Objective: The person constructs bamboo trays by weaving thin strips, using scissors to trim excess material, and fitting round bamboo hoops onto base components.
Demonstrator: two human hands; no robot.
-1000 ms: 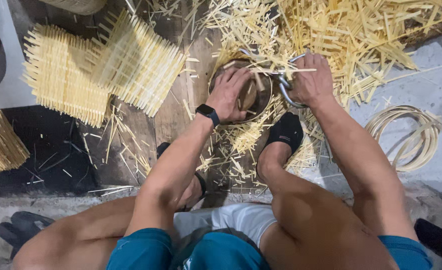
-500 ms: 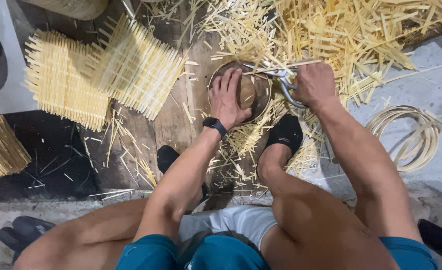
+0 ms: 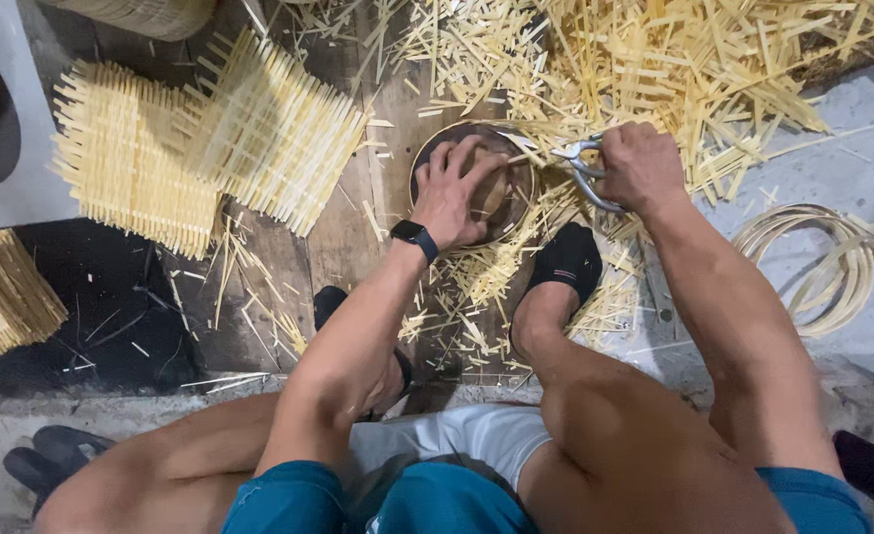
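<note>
With woven bamboo mats [image 3: 199, 148] stacked left of the round basket [image 3: 471, 183], the left hand [image 3: 454, 193] presses it open-fingered while the right hand [image 3: 640, 163] grips shears [image 3: 580, 168] mid-trim, its rim apparently unfinished.

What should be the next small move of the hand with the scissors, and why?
Probably close the scissors on the strips sticking past the round basket's rim. The right hand holds them at that edge, while the left hand presses inside the basket and steadies it. Loose offcuts already lie around.
</note>
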